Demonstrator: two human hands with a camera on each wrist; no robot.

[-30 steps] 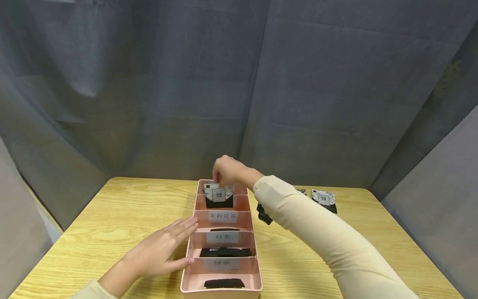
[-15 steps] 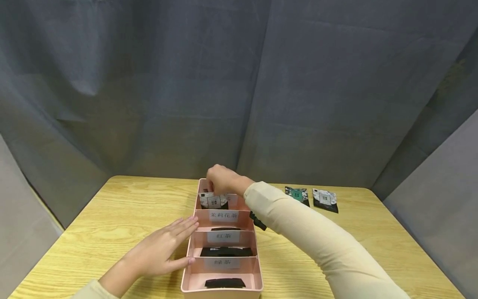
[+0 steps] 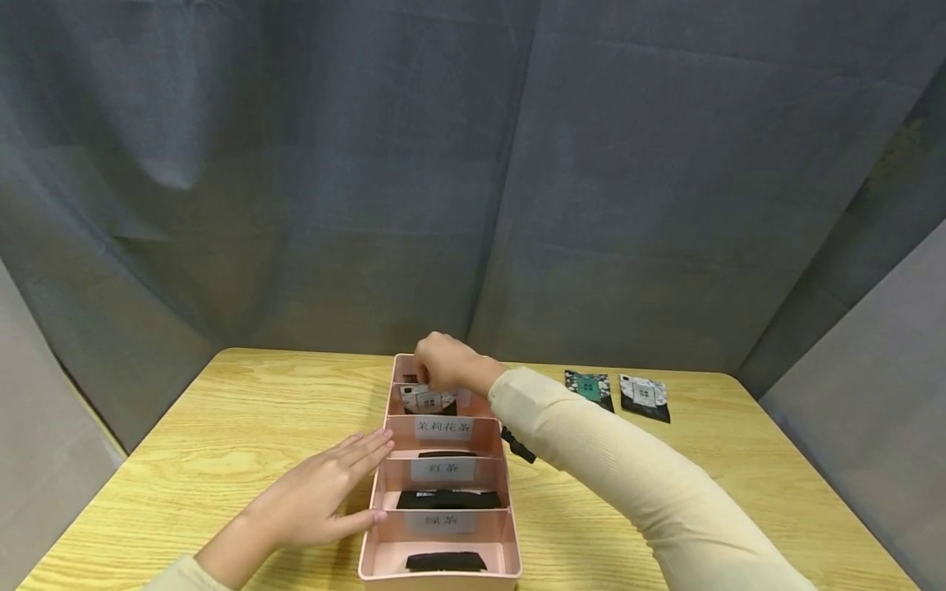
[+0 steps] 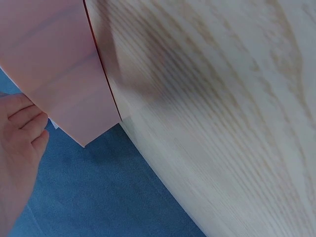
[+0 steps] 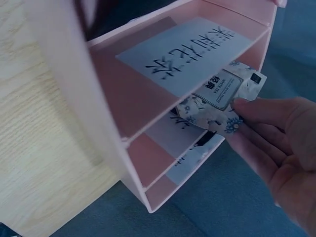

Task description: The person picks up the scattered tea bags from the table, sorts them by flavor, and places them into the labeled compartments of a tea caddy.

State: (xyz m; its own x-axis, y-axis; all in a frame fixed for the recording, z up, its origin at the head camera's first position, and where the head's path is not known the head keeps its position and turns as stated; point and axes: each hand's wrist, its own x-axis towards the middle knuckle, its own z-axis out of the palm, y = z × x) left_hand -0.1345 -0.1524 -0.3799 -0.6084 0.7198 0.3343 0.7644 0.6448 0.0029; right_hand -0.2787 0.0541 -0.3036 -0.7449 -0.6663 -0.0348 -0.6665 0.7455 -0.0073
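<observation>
A long pink box [image 3: 443, 581] with dividers stands on the table. My right hand [image 3: 447, 361] pinches a white-and-black tea sachet [image 3: 430, 400] between thumb and fingers. In the right wrist view, the sachet [image 5: 219, 98] reads "WHITE TEA" and sits partly inside the compartment behind the jasmine label [image 5: 185, 54]; its lower part is hidden. My left hand [image 3: 318, 492] rests its fingertips and thumb on the box's left rim, fingers extended. The left wrist view shows that hand [image 4: 19, 143] against the pink wall [image 4: 59, 59].
Black sachets [image 3: 449, 499] lie in the nearer compartments. Right of the box are a green-labelled sachet [image 3: 589, 387], a white-labelled sachet [image 3: 645, 396] and a black packet [image 3: 519, 447] partly behind the right sleeve. A grey curtain [image 3: 473, 180] hangs behind the table.
My right hand has come down and toward me, lowering the white tea sachet into the compartment, then shifting it slightly right. My left hand keeps its place on the rim.
</observation>
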